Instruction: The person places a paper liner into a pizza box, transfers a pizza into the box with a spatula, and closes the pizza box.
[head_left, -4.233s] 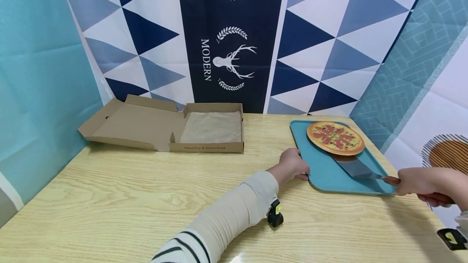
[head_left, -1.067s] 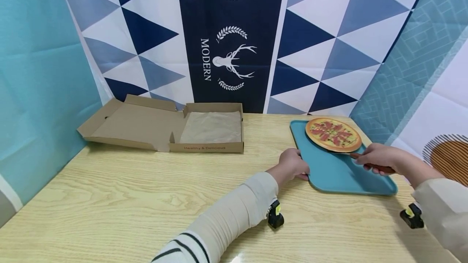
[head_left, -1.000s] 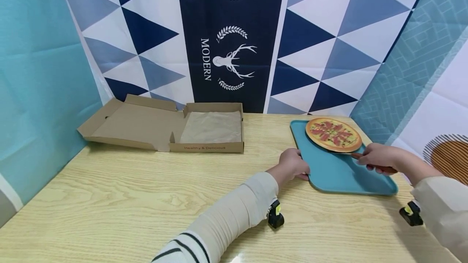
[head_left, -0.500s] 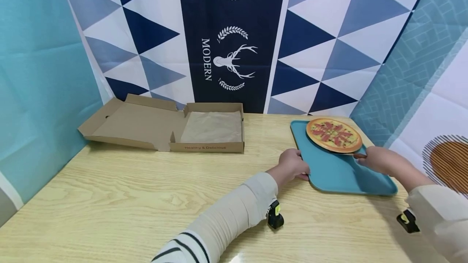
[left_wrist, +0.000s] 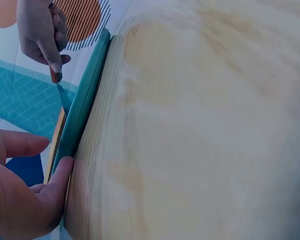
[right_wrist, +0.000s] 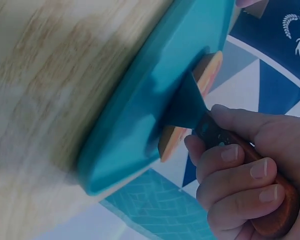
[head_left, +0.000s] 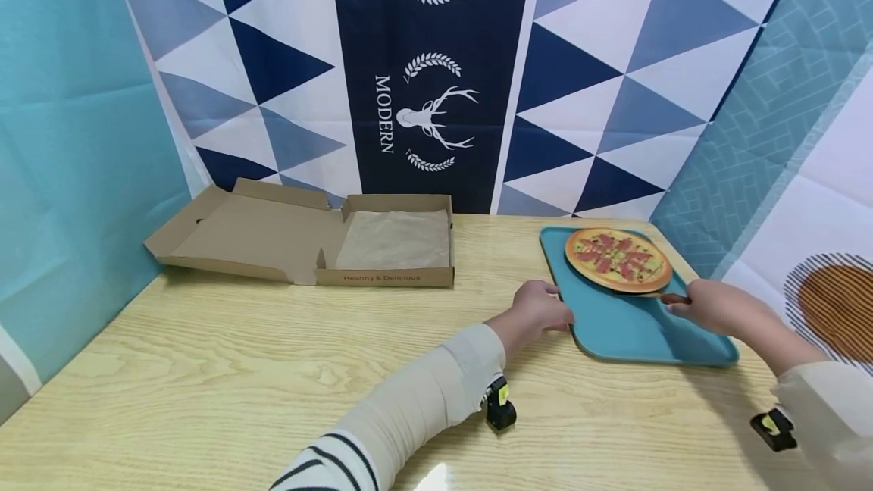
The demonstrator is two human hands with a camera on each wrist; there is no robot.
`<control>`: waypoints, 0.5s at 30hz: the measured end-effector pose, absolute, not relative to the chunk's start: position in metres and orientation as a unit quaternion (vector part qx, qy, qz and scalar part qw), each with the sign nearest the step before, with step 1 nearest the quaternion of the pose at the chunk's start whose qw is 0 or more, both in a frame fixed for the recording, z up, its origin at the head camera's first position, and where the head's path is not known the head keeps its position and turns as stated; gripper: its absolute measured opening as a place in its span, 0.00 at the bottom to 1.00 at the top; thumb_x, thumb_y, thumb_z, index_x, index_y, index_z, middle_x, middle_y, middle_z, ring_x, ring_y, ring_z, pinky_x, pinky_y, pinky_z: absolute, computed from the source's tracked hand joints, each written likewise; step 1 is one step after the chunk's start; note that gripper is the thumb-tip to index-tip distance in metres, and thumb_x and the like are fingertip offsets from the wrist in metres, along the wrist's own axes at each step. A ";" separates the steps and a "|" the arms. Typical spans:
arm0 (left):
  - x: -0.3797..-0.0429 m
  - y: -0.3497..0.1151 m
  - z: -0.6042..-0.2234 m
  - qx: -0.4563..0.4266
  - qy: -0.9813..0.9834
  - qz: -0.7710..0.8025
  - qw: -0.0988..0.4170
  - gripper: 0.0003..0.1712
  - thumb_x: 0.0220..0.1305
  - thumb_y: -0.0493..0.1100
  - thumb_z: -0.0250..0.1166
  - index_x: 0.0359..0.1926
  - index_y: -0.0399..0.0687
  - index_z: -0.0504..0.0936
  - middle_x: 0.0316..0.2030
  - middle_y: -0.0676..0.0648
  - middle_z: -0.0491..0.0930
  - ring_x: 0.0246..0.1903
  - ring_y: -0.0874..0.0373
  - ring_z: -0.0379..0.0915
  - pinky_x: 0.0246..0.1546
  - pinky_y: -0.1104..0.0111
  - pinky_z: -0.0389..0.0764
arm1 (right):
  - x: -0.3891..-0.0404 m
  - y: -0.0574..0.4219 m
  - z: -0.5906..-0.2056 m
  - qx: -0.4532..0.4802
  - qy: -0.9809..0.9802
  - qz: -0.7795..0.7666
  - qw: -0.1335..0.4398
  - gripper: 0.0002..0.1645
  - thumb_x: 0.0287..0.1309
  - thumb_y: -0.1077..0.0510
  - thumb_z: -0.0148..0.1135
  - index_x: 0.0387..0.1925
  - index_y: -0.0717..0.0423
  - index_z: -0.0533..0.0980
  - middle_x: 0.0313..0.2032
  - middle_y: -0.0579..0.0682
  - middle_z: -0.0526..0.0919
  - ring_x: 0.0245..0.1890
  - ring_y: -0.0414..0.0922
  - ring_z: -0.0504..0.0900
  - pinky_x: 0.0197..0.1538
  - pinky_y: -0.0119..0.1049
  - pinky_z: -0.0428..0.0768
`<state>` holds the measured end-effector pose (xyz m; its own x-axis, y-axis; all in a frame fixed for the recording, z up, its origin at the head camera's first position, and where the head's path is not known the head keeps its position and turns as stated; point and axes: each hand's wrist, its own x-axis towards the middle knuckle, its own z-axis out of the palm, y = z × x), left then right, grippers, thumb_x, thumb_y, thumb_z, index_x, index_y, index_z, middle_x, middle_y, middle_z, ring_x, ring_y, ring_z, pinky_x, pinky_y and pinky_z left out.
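A pizza (head_left: 618, 260) with red toppings is at the far end of a teal tray (head_left: 634, 336). My right hand (head_left: 726, 311) grips the wooden handle of a pizza spatula (right_wrist: 186, 106), fingers wrapped round it in the right wrist view. Its wide metal blade reaches under the pizza, which hides most of it from above. Whether the pizza is fully off the tray I cannot tell. My left hand (head_left: 536, 308) is at the tray's left edge. In the left wrist view its thumb touches the tray's side, and a straight finger stands apart from the rim.
An open cardboard pizza box (head_left: 385, 277) lies at the back left, its lid (head_left: 259, 229) folded out leftward. Brown paper (head_left: 394, 239) lines its base. Patterned wall cloths (head_left: 436, 82) stand right behind the wooden table (head_left: 273, 370).
Since the oldest frame, my right hand has moved forward and left, sliding the blade deeper under the pizza. In the last half second the pizza dipped slightly and my left hand shifted a little left.
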<state>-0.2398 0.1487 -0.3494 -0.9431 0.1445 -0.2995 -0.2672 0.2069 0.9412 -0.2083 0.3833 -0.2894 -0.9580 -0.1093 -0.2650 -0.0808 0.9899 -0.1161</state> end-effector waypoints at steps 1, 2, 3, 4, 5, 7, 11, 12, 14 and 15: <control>-0.240 0.148 -0.349 -0.046 0.753 0.635 0.166 0.30 0.41 0.27 0.68 0.49 0.47 0.76 0.37 0.50 0.75 0.22 0.58 0.76 0.25 0.68 0.79 | -0.207 0.383 -0.288 -0.052 0.988 -0.052 0.136 0.22 0.60 0.51 0.50 0.12 0.51 0.62 0.11 0.44 0.60 0.12 0.39 0.61 0.18 0.33 0.62; -0.241 0.147 -0.350 -0.052 0.748 0.640 0.168 0.28 0.41 0.27 0.68 0.48 0.47 0.77 0.36 0.50 0.75 0.21 0.57 0.77 0.24 0.68 0.79 | -0.206 0.382 -0.286 -0.056 0.988 -0.053 0.135 0.22 0.59 0.51 0.50 0.12 0.52 0.62 0.11 0.44 0.60 0.12 0.39 0.61 0.18 0.33 0.62; -0.242 0.146 -0.351 -0.058 0.743 0.645 0.167 0.27 0.42 0.27 0.68 0.47 0.46 0.77 0.36 0.49 0.74 0.21 0.56 0.77 0.24 0.68 0.79 | -0.205 0.382 -0.284 -0.059 0.988 -0.052 0.136 0.22 0.59 0.51 0.50 0.12 0.52 0.63 0.11 0.44 0.61 0.12 0.39 0.61 0.18 0.33 0.62; -0.243 0.145 -0.351 -0.062 0.739 0.650 0.168 0.26 0.42 0.27 0.67 0.46 0.46 0.77 0.35 0.49 0.74 0.21 0.55 0.77 0.24 0.68 0.79 | -0.204 0.381 -0.283 -0.063 0.987 -0.052 0.135 0.22 0.59 0.51 0.51 0.12 0.52 0.63 0.11 0.44 0.61 0.12 0.39 0.61 0.18 0.33 0.62; -0.243 0.144 -0.352 -0.065 0.735 0.654 0.167 0.24 0.42 0.27 0.67 0.44 0.46 0.78 0.35 0.49 0.74 0.21 0.55 0.77 0.23 0.67 0.79 | -0.203 0.380 -0.281 -0.065 0.987 -0.052 0.136 0.22 0.59 0.51 0.51 0.13 0.53 0.63 0.11 0.44 0.61 0.12 0.39 0.61 0.18 0.33 0.62; -0.244 0.142 -0.353 -0.068 0.732 0.658 0.165 0.22 0.43 0.28 0.68 0.43 0.46 0.78 0.33 0.49 0.74 0.21 0.55 0.77 0.24 0.68 0.79 | -0.202 0.379 -0.279 -0.067 0.987 -0.054 0.138 0.22 0.59 0.50 0.51 0.13 0.53 0.63 0.12 0.44 0.61 0.12 0.39 0.61 0.18 0.33 0.62; -0.246 0.134 -0.352 -0.054 0.719 0.674 0.161 0.21 0.43 0.26 0.67 0.42 0.42 0.77 0.31 0.47 0.74 0.23 0.54 0.77 0.26 0.67 0.80 | -0.200 0.377 -0.274 -0.069 0.986 -0.058 0.139 0.22 0.59 0.49 0.51 0.13 0.53 0.64 0.12 0.44 0.61 0.12 0.38 0.61 0.18 0.32 0.62; -0.247 0.132 -0.351 -0.051 0.718 0.676 0.161 0.21 0.43 0.26 0.66 0.42 0.41 0.77 0.31 0.47 0.74 0.24 0.54 0.77 0.27 0.67 0.80 | -0.199 0.377 -0.273 -0.071 0.986 -0.059 0.139 0.22 0.58 0.48 0.51 0.13 0.53 0.64 0.12 0.44 0.61 0.12 0.38 0.61 0.18 0.32 0.62; -0.247 0.128 -0.350 -0.042 0.716 0.678 0.160 0.22 0.43 0.26 0.66 0.43 0.40 0.77 0.32 0.46 0.74 0.25 0.54 0.78 0.27 0.67 0.80 | -0.198 0.375 -0.271 -0.074 0.986 -0.058 0.138 0.22 0.58 0.48 0.52 0.14 0.53 0.65 0.12 0.44 0.61 0.12 0.38 0.60 0.18 0.32 0.61; -0.247 0.127 -0.350 -0.038 0.717 0.678 0.159 0.22 0.43 0.26 0.66 0.44 0.40 0.77 0.33 0.46 0.74 0.25 0.53 0.78 0.28 0.67 0.80 | -0.198 0.374 -0.269 -0.076 0.986 -0.057 0.137 0.22 0.58 0.48 0.52 0.13 0.53 0.65 0.12 0.44 0.61 0.12 0.38 0.60 0.18 0.32 0.61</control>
<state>-0.2474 0.1266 -0.3495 -0.9463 0.1608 -0.2803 -0.2710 0.0778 0.9594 -0.1975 0.3741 -0.2692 -0.9511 -0.1648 -0.2611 -0.1338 0.9821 -0.1326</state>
